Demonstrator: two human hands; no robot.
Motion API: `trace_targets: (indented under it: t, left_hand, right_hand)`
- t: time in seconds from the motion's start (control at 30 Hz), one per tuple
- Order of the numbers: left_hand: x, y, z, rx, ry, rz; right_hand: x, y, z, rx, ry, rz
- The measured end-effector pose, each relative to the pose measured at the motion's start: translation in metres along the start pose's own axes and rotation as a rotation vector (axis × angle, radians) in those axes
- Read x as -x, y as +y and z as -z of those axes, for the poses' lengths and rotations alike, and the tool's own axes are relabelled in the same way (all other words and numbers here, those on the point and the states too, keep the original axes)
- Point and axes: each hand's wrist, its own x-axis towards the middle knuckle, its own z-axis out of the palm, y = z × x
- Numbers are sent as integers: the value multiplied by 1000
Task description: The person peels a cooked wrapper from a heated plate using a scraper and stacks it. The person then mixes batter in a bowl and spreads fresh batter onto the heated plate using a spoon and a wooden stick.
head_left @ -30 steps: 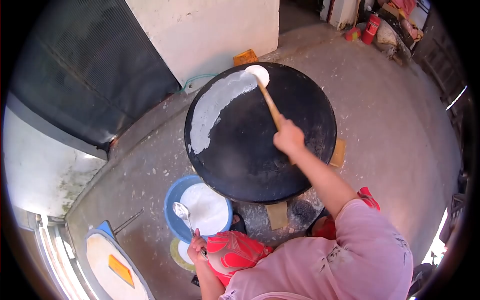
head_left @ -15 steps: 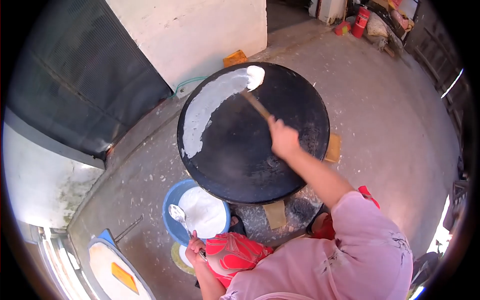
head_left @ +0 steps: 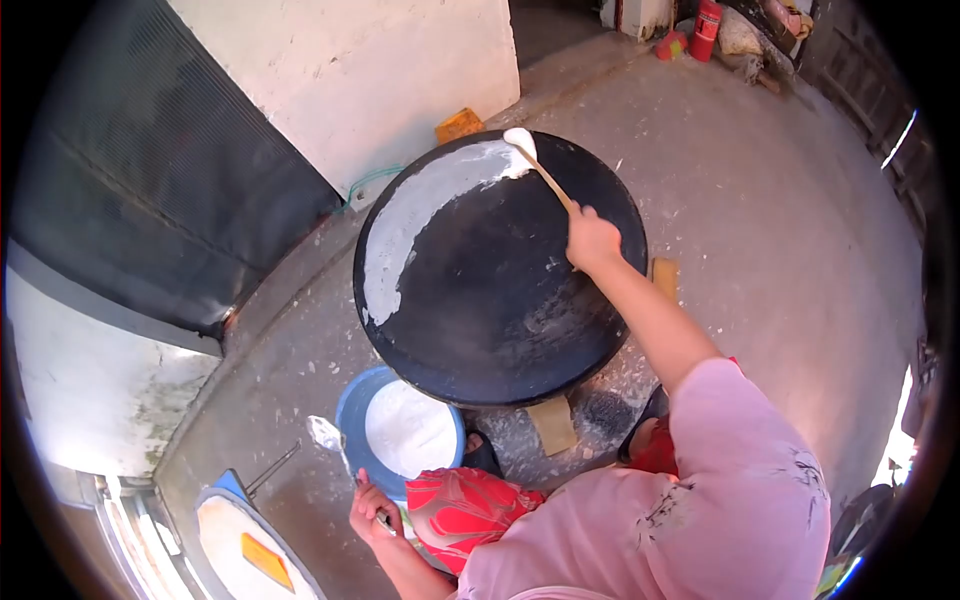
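Observation:
A large round black griddle [head_left: 490, 300] sits in front of me, with a curved band of thin white batter [head_left: 395, 225] along its left and far side. My right hand [head_left: 593, 238] is closed around the handle of a wooden spreader [head_left: 546, 178]. The spreader's far end meets a thick white lump of batter [head_left: 519, 138] near the griddle's far rim. Low on the left, my left hand [head_left: 374, 510] grips a large metal spoon [head_left: 326, 434] whose bowl is coated white. That bowl hangs beside the left rim of a blue basin [head_left: 352, 412] holding white batter [head_left: 410, 430].
A round board with a pale top [head_left: 222, 530] and an orange-yellow scraper [head_left: 266, 562] stands at lower left. Yellowish blocks [head_left: 552, 425] show at the griddle's edge. A white wall [head_left: 370, 80] rises behind it. A red cylinder [head_left: 705, 30] stands far back.
My right hand has moved right and slightly up, bringing the spreader against the batter lump. My left hand has shifted the spoon from over the basin to beside its left rim. The view has shifted slightly.

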Motion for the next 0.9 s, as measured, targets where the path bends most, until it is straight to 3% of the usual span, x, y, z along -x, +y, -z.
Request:
trace_targets:
  t: [0.1, 0.13, 0.17, 0.23, 0.27, 0.37, 0.43, 0.47, 0.53, 0.63, 0.67, 0.77, 0.83, 0.9]
  left_hand:
    - [12, -3, -13, -19, -55, -16]
    - [15, -7, -19, -21, -64, -27]
    - [18, -12, -26, -26, -66, -28]
    - [24, -22, -38, -29, -99, -23]
    - [27, -27, -42, -6, -119, -4]
    - [31, -41, -49, -42, -140, 22]
    - [30, -53, -51, -51, -130, 31]
    - [29, -57, -51, -57, -115, 42]
    - [23, -60, -47, -55, -112, 91]
    - [17, -66, -42, -42, -88, 153]
    - [14, -67, -39, -83, -63, 131]
    - [12, -68, -39, -115, -27, 105]
    - [9, -68, -38, -103, -15, 100]
    - [7, -68, -38, -87, -53, 132]
  right_hand:
    - [45, 34, 0, -233, -120, -11]
    - [47, 59, -31, -462, 26, 187]
    - [45, 65, -30, -467, 27, 186]
    - [33, 74, -22, -914, -92, 94]
    - [23, 77, -13, -948, -152, -19]
    - [-42, 121, -64, -717, 83, 12]
    - [-50, 104, -25, -922, -130, -350]
    - [-50, 97, -21, -927, -130, -348]
    - [-51, 90, -18, -990, -409, -301]
    - [-44, 98, -11, -999, -370, -306]
    - [-55, 109, -34, -980, -207, -335]
    - [-55, 94, -25, -1009, -358, -381]
    - [-50, 78, -21, -998, -451, -284]
    - [-45, 85, -15, -973, -339, -233]
